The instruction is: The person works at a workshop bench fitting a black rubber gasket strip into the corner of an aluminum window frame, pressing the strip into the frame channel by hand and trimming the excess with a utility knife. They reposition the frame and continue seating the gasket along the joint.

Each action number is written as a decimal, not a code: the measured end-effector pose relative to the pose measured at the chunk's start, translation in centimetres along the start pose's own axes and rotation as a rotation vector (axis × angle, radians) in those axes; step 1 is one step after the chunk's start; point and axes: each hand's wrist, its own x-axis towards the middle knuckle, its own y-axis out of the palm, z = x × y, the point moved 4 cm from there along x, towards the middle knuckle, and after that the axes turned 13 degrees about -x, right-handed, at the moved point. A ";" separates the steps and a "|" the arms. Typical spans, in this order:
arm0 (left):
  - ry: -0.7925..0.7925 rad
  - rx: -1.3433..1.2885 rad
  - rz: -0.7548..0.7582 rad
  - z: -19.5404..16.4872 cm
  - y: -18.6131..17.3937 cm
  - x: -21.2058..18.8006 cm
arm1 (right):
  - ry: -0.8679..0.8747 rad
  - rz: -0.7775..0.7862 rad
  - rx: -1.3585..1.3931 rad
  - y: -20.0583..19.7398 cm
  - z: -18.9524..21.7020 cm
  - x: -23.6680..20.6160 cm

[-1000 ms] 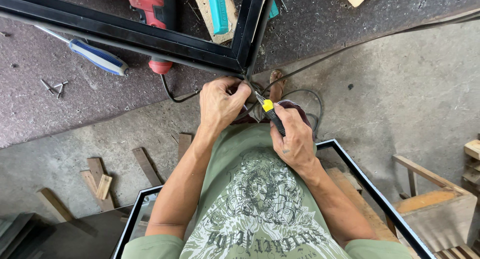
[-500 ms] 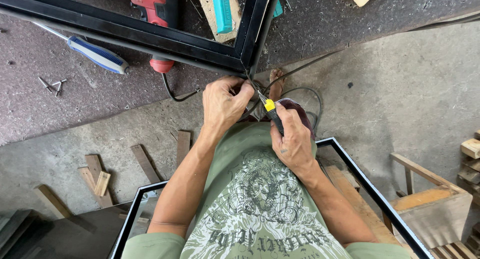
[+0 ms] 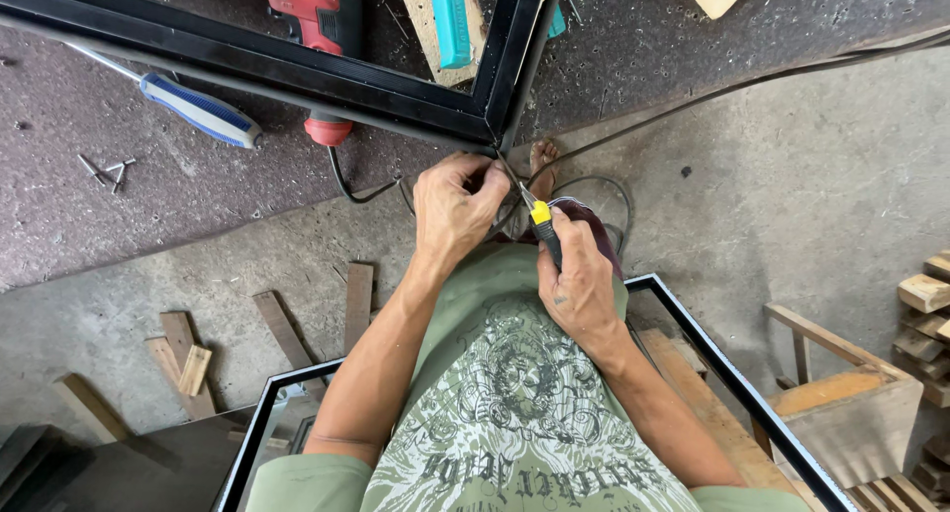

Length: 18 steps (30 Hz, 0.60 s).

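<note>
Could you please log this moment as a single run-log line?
left hand: pinching at black frame corner | right hand: gripping yellow-collared tool, tip at corner | nearby: blue screwdriver, red drill

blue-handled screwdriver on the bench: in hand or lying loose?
Lying loose. The blue-handled screwdriver rests flat on the bench, left of both hands; the right hand grips a yellow-and-black tool instead.

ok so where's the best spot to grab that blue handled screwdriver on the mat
Probably by the blue and white handle, coming from above. The screwdriver lies flat on the mat with its thin shaft running up-left toward the black frame, so the thick handle is the free end. Both the left hand and the right hand are busy at the frame corner.
</note>
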 end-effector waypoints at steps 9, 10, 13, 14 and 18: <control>-0.081 -0.005 0.008 0.5 -0.2 0.7 | 0.054 -0.007 -0.011 0.4 -0.1 -0.2; -0.022 0.000 0.004 0.2 -0.2 0.8 | 0.067 -0.014 -0.008 0.3 -0.2 -0.2; 0.020 0.015 0.000 0.0 -0.2 0.6 | 0.019 -0.038 0.008 0.3 -0.1 -0.1; 0.022 0.021 -0.002 0.0 -0.2 0.7 | 0.004 -0.058 0.010 0.2 -0.1 0.0; -0.051 0.026 0.016 0.0 -0.2 0.9 | -0.014 -0.071 0.044 -0.4 -0.1 0.2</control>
